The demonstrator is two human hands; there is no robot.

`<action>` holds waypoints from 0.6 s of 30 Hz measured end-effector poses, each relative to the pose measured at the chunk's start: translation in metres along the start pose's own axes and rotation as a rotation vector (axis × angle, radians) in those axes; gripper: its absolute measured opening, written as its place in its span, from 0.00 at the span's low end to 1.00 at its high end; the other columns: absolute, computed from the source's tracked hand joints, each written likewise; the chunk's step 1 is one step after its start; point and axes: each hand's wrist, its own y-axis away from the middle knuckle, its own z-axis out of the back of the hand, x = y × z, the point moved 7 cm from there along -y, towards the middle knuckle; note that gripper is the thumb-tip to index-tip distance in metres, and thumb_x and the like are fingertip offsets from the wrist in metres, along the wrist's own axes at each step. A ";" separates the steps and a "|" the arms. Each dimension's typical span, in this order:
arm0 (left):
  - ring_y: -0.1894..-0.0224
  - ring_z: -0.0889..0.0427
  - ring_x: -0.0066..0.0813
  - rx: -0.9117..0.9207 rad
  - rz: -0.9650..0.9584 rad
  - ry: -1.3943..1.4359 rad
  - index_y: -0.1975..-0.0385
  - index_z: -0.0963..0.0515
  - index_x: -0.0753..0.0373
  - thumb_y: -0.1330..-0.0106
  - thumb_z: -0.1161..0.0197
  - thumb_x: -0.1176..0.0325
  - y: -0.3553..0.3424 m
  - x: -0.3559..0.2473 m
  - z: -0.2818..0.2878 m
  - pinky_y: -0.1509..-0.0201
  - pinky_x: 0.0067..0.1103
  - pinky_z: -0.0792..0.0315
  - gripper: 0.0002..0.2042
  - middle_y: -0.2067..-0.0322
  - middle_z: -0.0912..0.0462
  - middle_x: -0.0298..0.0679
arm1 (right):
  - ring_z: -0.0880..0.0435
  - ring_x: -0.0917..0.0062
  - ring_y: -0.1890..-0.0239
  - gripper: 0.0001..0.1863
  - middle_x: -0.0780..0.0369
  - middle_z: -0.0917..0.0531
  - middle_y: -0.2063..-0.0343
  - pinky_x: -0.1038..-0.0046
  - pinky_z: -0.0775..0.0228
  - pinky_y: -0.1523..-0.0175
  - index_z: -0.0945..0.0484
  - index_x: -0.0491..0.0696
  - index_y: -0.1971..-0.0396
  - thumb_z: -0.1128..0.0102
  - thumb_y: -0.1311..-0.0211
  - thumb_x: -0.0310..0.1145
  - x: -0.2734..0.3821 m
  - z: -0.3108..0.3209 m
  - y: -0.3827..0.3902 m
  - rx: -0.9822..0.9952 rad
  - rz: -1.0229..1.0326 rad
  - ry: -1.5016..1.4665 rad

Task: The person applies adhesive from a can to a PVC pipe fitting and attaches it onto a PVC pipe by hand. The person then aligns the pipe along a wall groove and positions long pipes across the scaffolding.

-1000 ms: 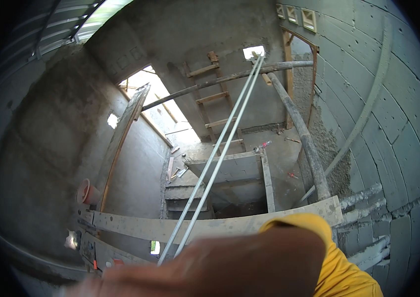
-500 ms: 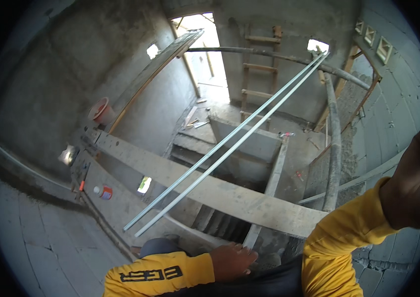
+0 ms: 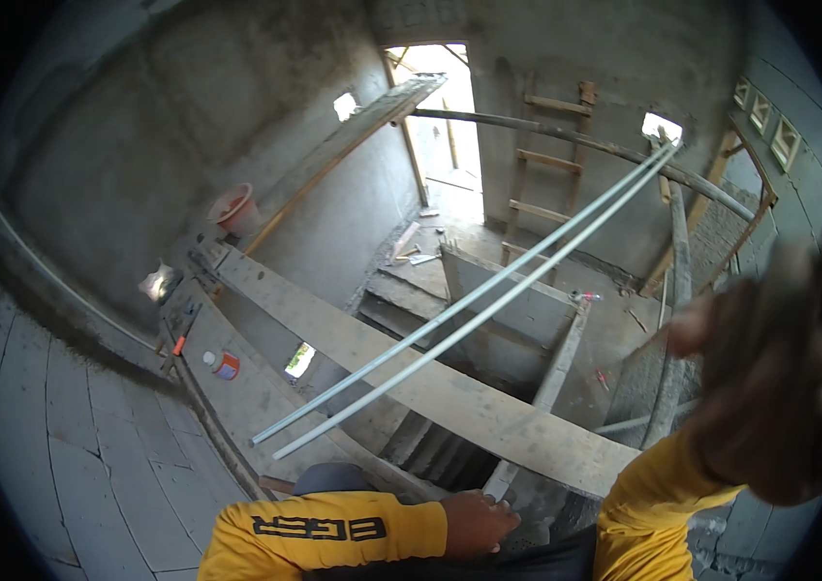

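My left hand [image 3: 480, 524] rests low in the middle, in front of dark trousers, with its fingers curled in. What it holds, if anything, is hidden. The end of a narrow pale beam [image 3: 501, 481] comes down just beyond it. My right hand [image 3: 769, 387] is raised at the right, large and smeared by motion, so its fingers do not read clearly. Two long thin pale-green pipes [image 3: 474, 308] run from near my left arm up to the far right. They lie across a wide wooden plank [image 3: 430, 378] and a round pole [image 3: 566, 137].
Below the plank are concrete steps [image 3: 408, 298] and a dark stairwell. On a board at the left stand a white-and-red bottle [image 3: 225, 364] and a pinkish bucket [image 3: 234, 208]. A wooden ladder [image 3: 546, 160] leans on the far wall, right of a bright doorway [image 3: 449, 145].
The scene has shifted right and slightly down in view. My right hand has come inward, its fingers now spreading into view as a blur. My left hand stays low and curled.
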 end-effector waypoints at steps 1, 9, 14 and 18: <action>0.49 0.18 0.51 0.026 0.002 0.020 0.50 0.27 0.67 0.35 0.36 0.61 0.001 0.003 0.001 0.42 0.40 0.27 0.19 0.53 0.18 0.54 | 0.11 0.64 0.66 0.26 0.62 0.15 0.78 0.65 0.16 0.46 0.24 0.38 0.59 0.62 0.20 0.48 0.021 -0.016 -0.004 0.066 0.185 0.397; 0.49 0.18 0.51 -0.063 -0.074 -0.013 0.49 0.27 0.65 0.36 0.35 0.62 -0.007 -0.005 -0.005 0.43 0.40 0.27 0.20 0.54 0.18 0.53 | 0.19 0.75 0.58 0.24 0.55 0.30 0.61 0.57 0.15 0.50 0.26 0.44 0.69 0.52 0.25 0.52 0.029 -0.017 0.000 -0.081 -0.067 0.191; 0.48 0.18 0.51 0.004 -0.020 -0.009 0.49 0.27 0.65 0.37 0.35 0.62 0.012 0.008 -0.004 0.42 0.40 0.27 0.20 0.54 0.18 0.52 | 0.20 0.74 0.56 0.20 0.59 0.30 0.65 0.56 0.20 0.47 0.26 0.46 0.69 0.51 0.25 0.49 0.027 -0.009 0.036 0.157 -0.361 0.148; 0.48 0.18 0.51 -0.019 -0.029 -0.034 0.48 0.27 0.65 0.37 0.35 0.62 -0.012 0.000 -0.004 0.42 0.40 0.27 0.20 0.54 0.18 0.52 | 0.21 0.73 0.55 0.18 0.62 0.30 0.69 0.55 0.25 0.45 0.26 0.48 0.68 0.50 0.25 0.47 0.005 -0.001 0.053 0.303 -0.520 0.158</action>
